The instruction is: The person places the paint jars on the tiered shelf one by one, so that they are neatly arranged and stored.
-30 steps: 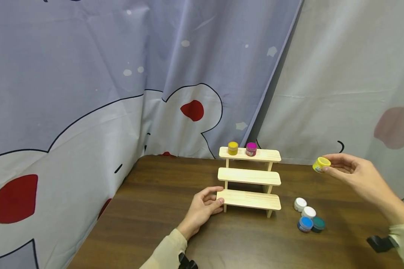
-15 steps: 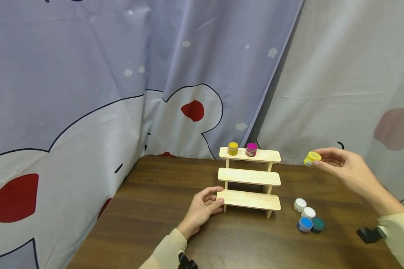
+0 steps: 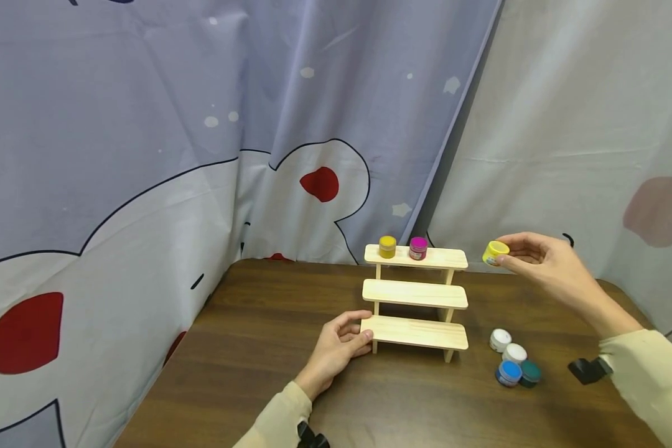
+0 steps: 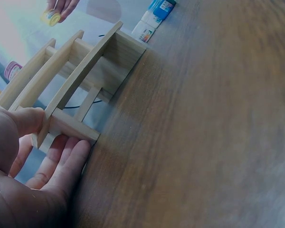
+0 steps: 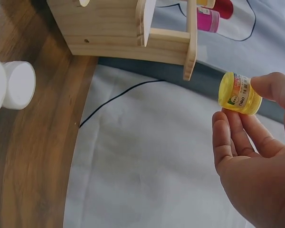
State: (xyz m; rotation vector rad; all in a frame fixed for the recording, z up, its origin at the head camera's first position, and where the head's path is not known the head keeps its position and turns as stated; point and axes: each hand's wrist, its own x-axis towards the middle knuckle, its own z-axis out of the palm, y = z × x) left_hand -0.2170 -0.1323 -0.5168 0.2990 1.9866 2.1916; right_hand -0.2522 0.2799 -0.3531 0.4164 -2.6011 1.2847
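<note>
A three-tier wooden stand (image 3: 414, 294) is on the table, its left end gripped by my left hand (image 3: 337, 344) at the lowest shelf. In the left wrist view, that thumb lies on the shelf and the fingers (image 4: 69, 161) are against the side support. My right hand (image 3: 549, 264) pinches a small bright yellow paint jar (image 3: 495, 253) between thumb and fingers, in the air to the right of the top shelf. The right wrist view shows the label on this yellow jar (image 5: 238, 93). On the top shelf stand a darker yellow jar (image 3: 387, 247) and a magenta jar (image 3: 418, 248).
Right of the stand, several jars are grouped on the brown table (image 3: 246, 361): two white jars (image 3: 500, 340), a blue jar (image 3: 508, 373) and a dark green jar (image 3: 530, 373). A patterned curtain (image 3: 291, 112) hangs behind the table's back edge.
My right hand has carried the bright yellow jar leftward and slightly up, closer to the top shelf. The left hand and the stand have stayed put.
</note>
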